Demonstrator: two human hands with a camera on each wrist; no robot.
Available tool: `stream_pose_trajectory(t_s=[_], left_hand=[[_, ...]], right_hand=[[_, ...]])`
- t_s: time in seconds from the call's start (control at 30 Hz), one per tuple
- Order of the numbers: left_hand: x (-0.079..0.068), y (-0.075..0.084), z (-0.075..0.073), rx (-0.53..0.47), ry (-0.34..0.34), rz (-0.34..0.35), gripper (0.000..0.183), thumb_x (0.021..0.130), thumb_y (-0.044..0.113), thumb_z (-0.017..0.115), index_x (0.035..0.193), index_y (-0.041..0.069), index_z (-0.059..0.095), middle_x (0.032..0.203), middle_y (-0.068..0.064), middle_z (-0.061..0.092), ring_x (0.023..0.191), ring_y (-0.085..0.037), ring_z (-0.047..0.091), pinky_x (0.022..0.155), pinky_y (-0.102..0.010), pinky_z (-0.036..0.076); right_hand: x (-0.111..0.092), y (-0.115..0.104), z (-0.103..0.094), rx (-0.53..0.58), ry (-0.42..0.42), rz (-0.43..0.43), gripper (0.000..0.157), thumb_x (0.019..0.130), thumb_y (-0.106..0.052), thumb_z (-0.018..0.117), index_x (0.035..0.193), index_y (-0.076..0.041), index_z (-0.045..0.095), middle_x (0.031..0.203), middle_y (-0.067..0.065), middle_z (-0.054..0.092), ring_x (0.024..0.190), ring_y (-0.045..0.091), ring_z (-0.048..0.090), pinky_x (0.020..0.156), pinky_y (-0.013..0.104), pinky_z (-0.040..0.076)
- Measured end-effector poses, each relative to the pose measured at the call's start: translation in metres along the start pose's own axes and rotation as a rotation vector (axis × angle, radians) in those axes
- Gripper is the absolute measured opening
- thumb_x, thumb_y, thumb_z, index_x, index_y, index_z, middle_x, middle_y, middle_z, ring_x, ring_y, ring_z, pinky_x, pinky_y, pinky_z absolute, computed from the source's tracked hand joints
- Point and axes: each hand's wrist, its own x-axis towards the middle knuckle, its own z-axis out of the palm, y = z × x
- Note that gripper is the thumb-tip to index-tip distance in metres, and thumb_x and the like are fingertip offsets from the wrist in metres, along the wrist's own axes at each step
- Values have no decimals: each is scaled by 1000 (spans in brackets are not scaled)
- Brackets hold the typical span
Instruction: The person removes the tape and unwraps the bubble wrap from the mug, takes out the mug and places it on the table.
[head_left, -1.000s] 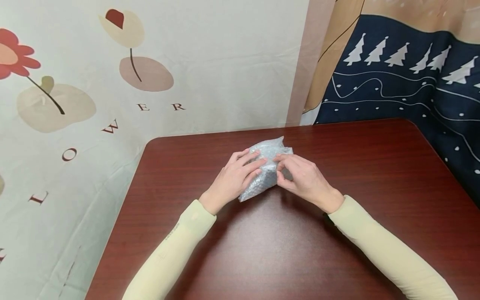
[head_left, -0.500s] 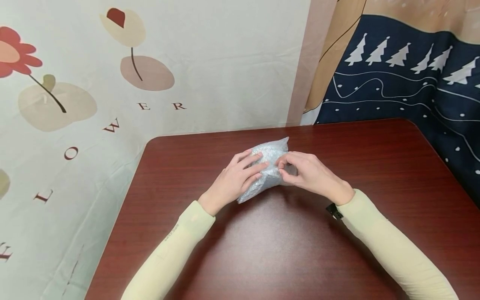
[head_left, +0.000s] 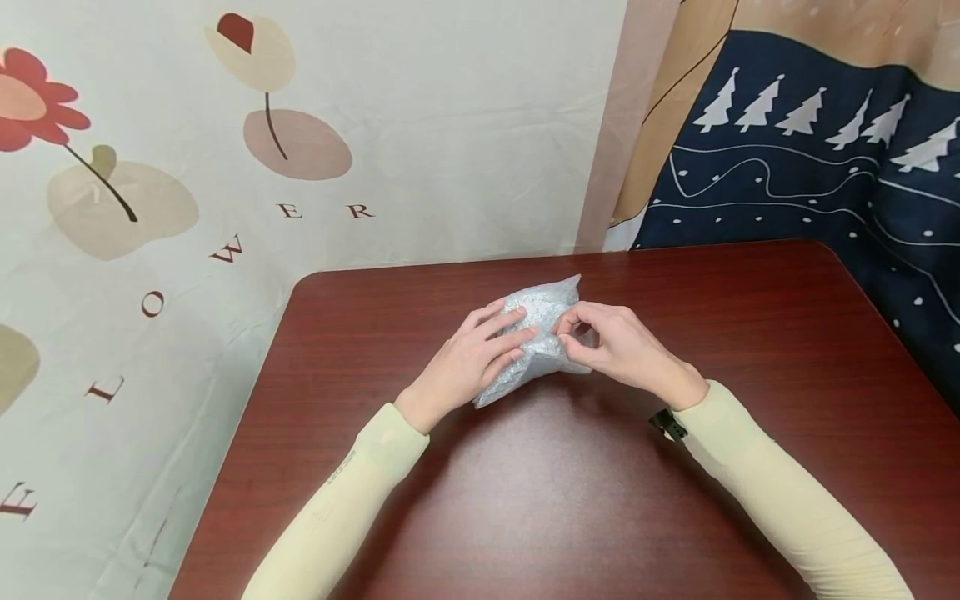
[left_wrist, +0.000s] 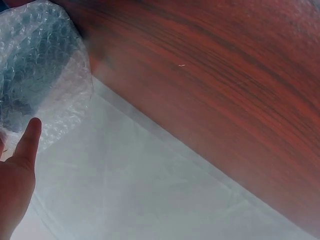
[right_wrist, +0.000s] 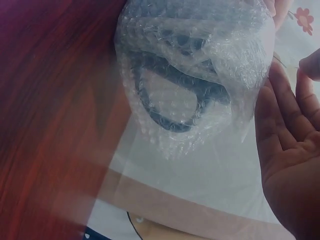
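Observation:
A bubble-wrapped package lies slantwise near the far side of the table. Through its clear wrap, the right wrist view shows a dark D-shaped loop, like a handle; what the whole item is cannot be told. My left hand rests on the package's left part, its fingers spread and nearly straight. At the right side of the wrap, my right hand has thumb and forefinger tips together, pinching at the bubble wrap. The exact bit between those tips is too small to see.
The dark red wooden table has rounded far corners. Behind it hangs a pale flower-print cloth. On the right hangs a navy cloth with white trees. A black device sits beneath the right wrist.
My right hand has shifted slightly right and its wrist has turned, bringing the black device into view. The package's upper right corner moved a little right. My left hand stays nearly still.

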Motion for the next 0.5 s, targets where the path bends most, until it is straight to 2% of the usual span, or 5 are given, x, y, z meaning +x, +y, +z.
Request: stream_pose_trajectory(t_s=[0.23,0.5], left_hand=[[0,1,0,-21,5,-6,34,103,25,66,137,21,70,148,-8,59,146,-34,42,121,-37,33],[0,1,0,-26,7,4,36,102,24,67,138,19,69,148,-10,59,146,-34,42,122,-36,29]], right_hand=[[0,-1,-1,2,5,36,10,91,-5,72,95,-13,69,94,-6,70,82,8,60,66,33,53],[0,-2,-1,8,8,76,8,91,-6,73,94,-13,69,93,-4,70,81,8,61,68,39,56]])
